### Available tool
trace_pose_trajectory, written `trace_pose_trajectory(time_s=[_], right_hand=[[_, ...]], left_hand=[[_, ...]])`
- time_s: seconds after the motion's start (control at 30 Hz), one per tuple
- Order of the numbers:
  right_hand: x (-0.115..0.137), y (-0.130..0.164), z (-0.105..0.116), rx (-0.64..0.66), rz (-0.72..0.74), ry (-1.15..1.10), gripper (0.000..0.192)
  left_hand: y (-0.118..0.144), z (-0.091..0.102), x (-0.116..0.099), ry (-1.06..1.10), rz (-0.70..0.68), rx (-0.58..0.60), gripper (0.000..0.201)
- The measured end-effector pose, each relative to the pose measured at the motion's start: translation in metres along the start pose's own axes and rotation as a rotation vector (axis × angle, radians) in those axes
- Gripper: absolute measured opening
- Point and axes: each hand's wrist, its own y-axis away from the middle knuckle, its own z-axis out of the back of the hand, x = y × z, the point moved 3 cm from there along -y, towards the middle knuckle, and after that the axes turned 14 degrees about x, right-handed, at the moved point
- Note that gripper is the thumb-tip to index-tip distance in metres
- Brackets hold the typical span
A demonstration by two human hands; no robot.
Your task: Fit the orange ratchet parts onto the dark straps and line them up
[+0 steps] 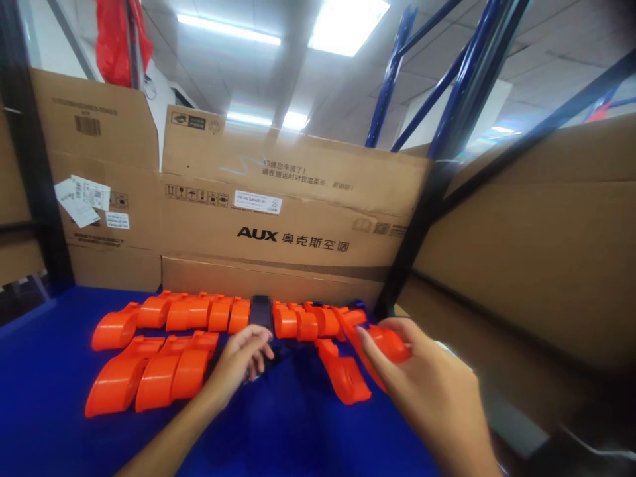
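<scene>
While glossy, the orange part (385,344) curves in the right hand (427,384).

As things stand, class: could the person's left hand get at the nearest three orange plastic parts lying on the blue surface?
Probably yes. The left hand rests right beside the three orange plastic parts, with only bare blue surface between them and nothing stacked over them.

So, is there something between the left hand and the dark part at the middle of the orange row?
Nothing visible. The left hand lies just below the dark part, only blue surface between them.
</scene>
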Motion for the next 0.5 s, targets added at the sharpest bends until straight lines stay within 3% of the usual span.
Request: trace_pose_trajectory(time_s=[0.1,0.23,0.5], right_hand=[[0.031,0.009,-0.008,-0.017,0.172,-0.153,0.042],[0.066,0.016,-0.026,-0.002,0.381,-0.277,0.032],[0.095,0.021,-0.066,0.143,0.536,-0.408,0.026]], left_hand=[[0.002,-0.005,-0.002,-0.005,0.011,0.057,0.046],[0.004,-0.004,-0.003,0.043,0.005,0.036,0.048],[0.003,0.009,0.001,0.167,0.023,-0.137,0.043]])
